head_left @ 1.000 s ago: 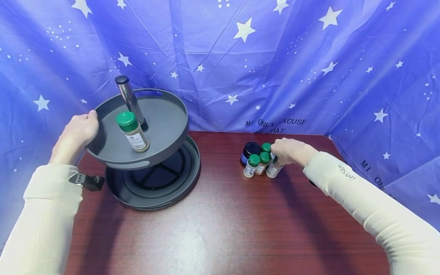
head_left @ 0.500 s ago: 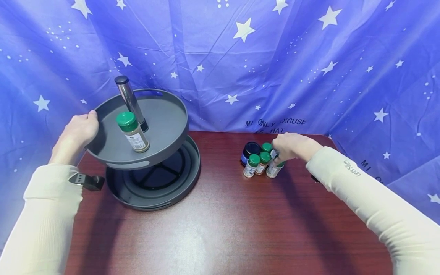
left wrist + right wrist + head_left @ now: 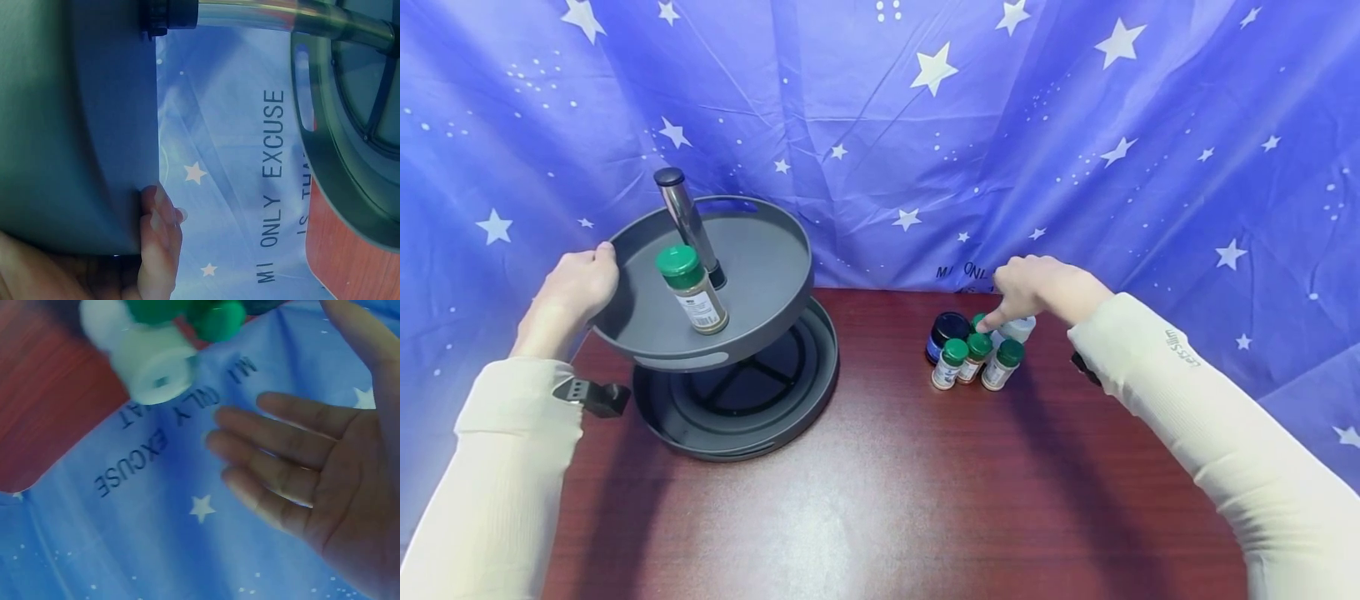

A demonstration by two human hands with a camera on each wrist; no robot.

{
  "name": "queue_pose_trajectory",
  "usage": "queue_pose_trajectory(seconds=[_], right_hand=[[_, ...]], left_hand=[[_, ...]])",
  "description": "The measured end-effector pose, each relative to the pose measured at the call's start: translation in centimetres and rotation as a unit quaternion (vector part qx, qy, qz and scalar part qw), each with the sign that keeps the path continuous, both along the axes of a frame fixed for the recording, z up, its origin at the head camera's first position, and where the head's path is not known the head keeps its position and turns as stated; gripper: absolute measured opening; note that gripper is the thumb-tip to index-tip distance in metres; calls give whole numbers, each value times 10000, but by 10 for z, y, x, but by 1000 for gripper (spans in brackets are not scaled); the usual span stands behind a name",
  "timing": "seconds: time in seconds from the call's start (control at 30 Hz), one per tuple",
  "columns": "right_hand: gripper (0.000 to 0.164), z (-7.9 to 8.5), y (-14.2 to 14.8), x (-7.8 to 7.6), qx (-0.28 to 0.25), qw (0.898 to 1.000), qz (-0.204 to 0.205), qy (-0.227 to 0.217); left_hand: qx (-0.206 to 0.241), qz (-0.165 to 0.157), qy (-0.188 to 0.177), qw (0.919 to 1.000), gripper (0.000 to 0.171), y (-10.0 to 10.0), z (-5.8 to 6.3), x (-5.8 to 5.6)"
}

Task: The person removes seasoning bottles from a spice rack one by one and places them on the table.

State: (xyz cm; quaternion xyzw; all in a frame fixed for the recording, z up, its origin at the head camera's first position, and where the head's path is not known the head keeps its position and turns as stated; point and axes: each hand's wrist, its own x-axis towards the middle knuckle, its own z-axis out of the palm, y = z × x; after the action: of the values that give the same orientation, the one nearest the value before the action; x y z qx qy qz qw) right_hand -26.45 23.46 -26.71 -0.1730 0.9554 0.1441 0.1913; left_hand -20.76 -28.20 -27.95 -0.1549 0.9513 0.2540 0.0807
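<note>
My left hand (image 3: 574,287) grips the left rim of the upper tray (image 3: 760,250) of a grey two-tier turntable. Its fingertips (image 3: 159,240) curl under the tray in the left wrist view. On that tier one spice jar (image 3: 698,304) with a green lid stands beside the chrome post (image 3: 683,218). My right hand (image 3: 1045,287) is just above a cluster of jars, its fingers extended and the palm bare in the right wrist view. Below it are green-lidded spice jars (image 3: 997,372), a white-capped bottle (image 3: 156,369) and a black-lidded jar (image 3: 950,329), partly overlapped by the hand.
The lower tray (image 3: 733,442) of the turntable rests on the dark red wooden table (image 3: 880,500). A blue curtain (image 3: 865,117) with white stars hangs right behind the table and along its right side.
My right hand has risen off the jars and its fingers have spread, uncovering the front right green-lidded jar and the white cap. The left hand keeps its grip on the tray rim.
</note>
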Motion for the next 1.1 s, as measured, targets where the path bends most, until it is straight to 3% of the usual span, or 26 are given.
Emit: queue_pose_trajectory(seconds=[0.13, 0.33, 0.7, 1.1], right_hand=[[73, 10, -9, -4, -151, 9995, 57, 268], [93, 32, -20, -8, -957, 9915, 251, 844], [91, 62, -35, -6, -1875, 9712, 469, 1392], [86, 76, -64, -3, -2178, 9594, 869, 1568]], left_hand=[[-3, -35, 63, 10000, 81, 1, 1, 1], [21, -30, 69, 10000, 82, 1, -1, 0], [101, 23, -10, 9999, 82, -1, -3, 2], [113, -28, 97, 9999, 83, 1, 0, 3]])
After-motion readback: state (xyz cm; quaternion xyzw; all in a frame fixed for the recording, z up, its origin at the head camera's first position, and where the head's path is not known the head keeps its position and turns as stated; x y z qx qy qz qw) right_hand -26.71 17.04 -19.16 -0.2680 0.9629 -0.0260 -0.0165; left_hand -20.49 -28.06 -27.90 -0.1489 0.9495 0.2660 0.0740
